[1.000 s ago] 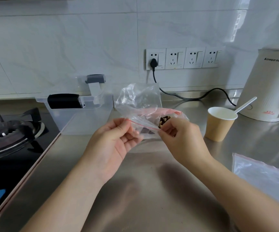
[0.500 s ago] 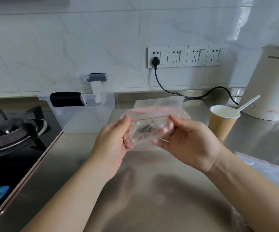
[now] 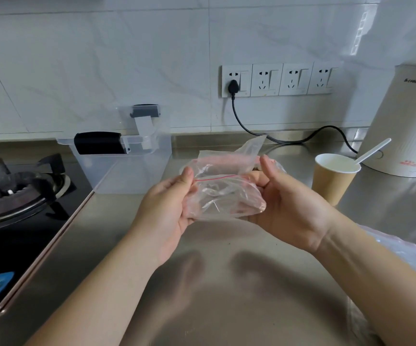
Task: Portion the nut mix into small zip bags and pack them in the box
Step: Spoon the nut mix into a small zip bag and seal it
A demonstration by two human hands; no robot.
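Right now both hands hold a small zip bag (image 3: 223, 193) between them above the steel tabletop (image 3: 214, 295): left hand (image 3: 169, 208) pinches its left edge at the red seal, right hand (image 3: 289, 206) cups its right end with curled fingers. Clear box (image 3: 124, 166) sits behind-left, paper cup (image 3: 332, 181) to the right.

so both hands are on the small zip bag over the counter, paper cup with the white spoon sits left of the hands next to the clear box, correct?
Not quite. Both hands, left hand and right hand, do hold the zip bag over the counter, but the head view shows the paper cup with the white spoon to the right of the hands, beside the white kettle. The clear box is on the left.
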